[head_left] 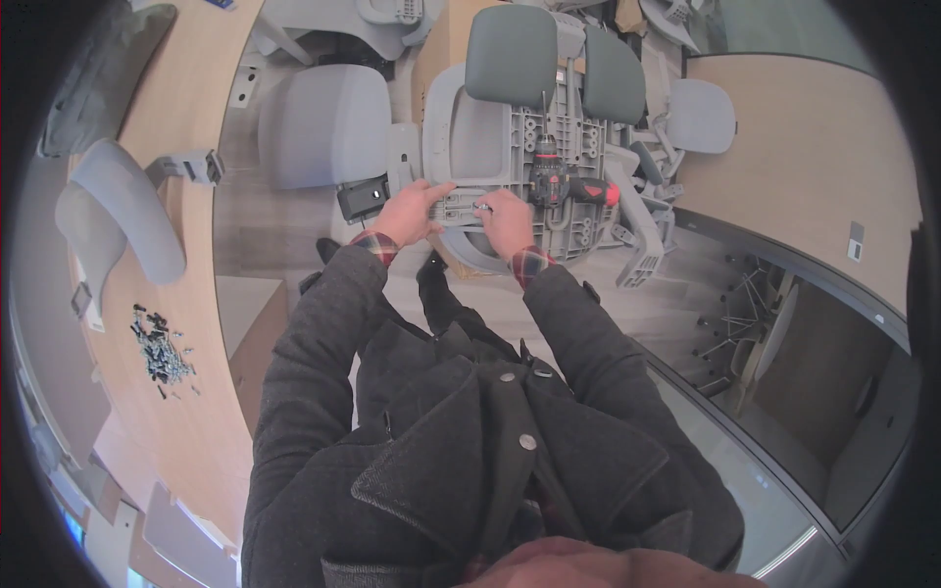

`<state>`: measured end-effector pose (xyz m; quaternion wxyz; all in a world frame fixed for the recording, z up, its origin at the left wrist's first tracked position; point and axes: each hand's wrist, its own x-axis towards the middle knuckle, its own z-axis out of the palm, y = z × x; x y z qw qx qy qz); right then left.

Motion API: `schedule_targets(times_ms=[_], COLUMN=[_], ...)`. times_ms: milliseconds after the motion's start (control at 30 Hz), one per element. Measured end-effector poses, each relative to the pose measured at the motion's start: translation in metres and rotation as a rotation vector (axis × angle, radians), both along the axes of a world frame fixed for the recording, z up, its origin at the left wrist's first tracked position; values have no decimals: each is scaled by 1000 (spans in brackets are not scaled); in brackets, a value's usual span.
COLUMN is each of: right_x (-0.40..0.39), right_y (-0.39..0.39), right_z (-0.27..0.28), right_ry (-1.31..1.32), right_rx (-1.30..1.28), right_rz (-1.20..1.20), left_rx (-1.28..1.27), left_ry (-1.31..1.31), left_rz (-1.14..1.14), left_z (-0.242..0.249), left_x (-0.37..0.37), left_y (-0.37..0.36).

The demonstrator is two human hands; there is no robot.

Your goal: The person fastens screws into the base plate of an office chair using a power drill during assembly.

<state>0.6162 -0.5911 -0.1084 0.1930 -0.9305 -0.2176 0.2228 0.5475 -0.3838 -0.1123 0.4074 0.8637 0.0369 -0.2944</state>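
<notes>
My left hand (410, 212) rests on the left end of a grey plastic chair part (459, 207), thumb and fingers apart along its edge. At the ribbed section of the same part, my right hand (507, 220) has its fingers pinched together on something small that I cannot make out. Just right of it, a black and red power drill (551, 181) lies on the grey ribbed frames, its bit toward the top of the view. Two dark grey pads (511, 55) lie beyond the drill.
A pile of screws (162, 350) lies on the curved wooden desk (196, 265) at left, near a grey armrest part (132, 211). A light grey chair seat (338, 127) stands left of the frames. Another wooden desk (794, 147) is at right.
</notes>
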Motion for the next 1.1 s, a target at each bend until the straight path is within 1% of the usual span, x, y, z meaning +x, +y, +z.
schedule_targets(times_ms=[200, 300, 400, 467, 500, 567, 667, 800, 967, 1100], right_x=[6, 8, 6, 7, 8, 7, 5, 7, 2, 3], right_y=[4, -4, -7, -3, -2, -3, 3, 10, 19, 31], right_z=[-2, -7, 0, 19, 25, 33, 51, 67, 76, 70], right_ry=[21, -4, 16, 183, 224, 420, 617, 742, 824, 766], right_rx=[-104, -1, 105, 153, 165, 303, 441, 472, 395, 369], right_rz=[51, 52, -67, -300, -357, -467, -584, -648, -693, -732], left_rx=[2, 12, 4, 8, 9, 13, 17, 18, 21, 14], left_ry=[-22, -25, -20, -30, -34, -48, -69, -67, -88, -64], left_rz=[0, -1, -1, -6, -7, -13, -13, -14, -17, -5], left_z=[-1, 1, 2, 0, -2, -8, -10, -7, -7, -5], left_x=[1, 1, 0, 0, 0, -1, -2, 0, -2, 0], left_y=[-1, -1, -1, -1, -1, -3, -2, -1, -3, -1])
